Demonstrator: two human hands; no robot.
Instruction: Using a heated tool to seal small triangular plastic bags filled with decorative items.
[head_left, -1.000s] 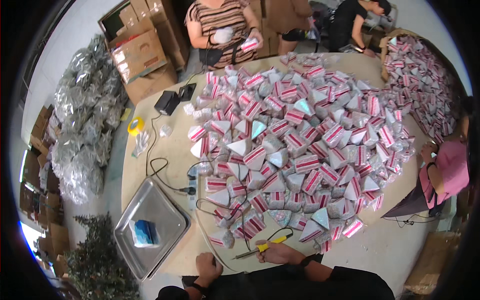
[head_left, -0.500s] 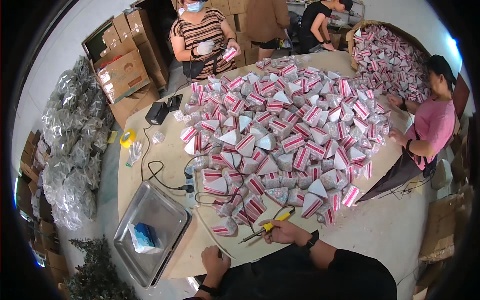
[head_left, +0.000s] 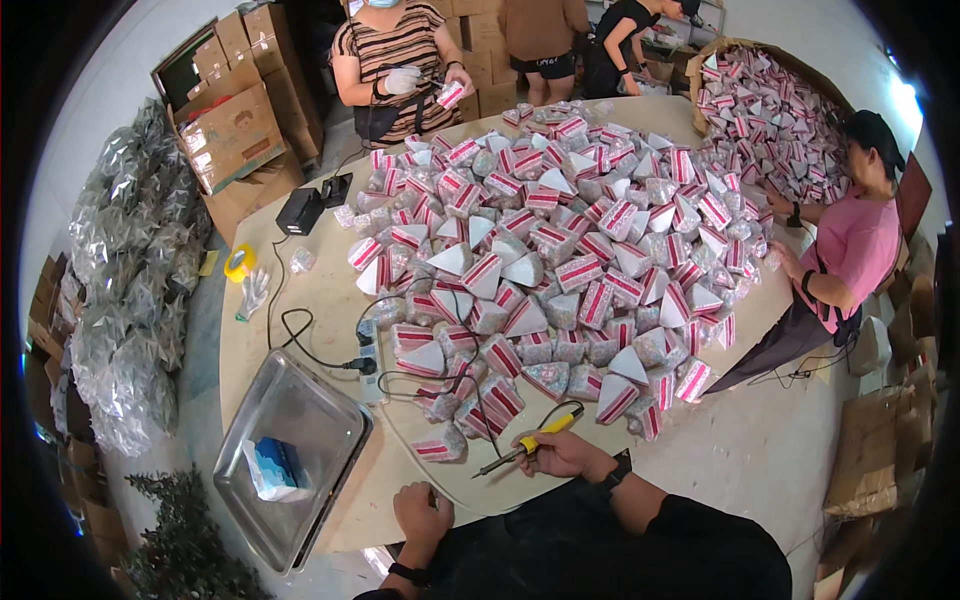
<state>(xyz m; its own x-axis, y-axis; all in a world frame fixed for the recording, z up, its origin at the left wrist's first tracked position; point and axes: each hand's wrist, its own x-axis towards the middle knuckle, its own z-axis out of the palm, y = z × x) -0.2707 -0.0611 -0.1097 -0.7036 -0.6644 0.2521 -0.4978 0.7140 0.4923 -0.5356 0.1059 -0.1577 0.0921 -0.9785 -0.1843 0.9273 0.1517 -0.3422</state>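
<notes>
- Fingers of the right hand close around a yellow-handled soldering iron with a slim metal shaft; its tip points down and left above the near part of the beige tabletop, though whether it touches cannot be told.
- The left hand rests with fingers curled in at the table's near edge; whether it grips anything cannot be told.
- Left of it lies a silver rectangular metal tray bearing a blue-and-white packet.
- Just beyond the iron spreads a heap of wrapped, red-striped white wedges.
- Across the table, a person in a striped top holds one wedge.
</notes>
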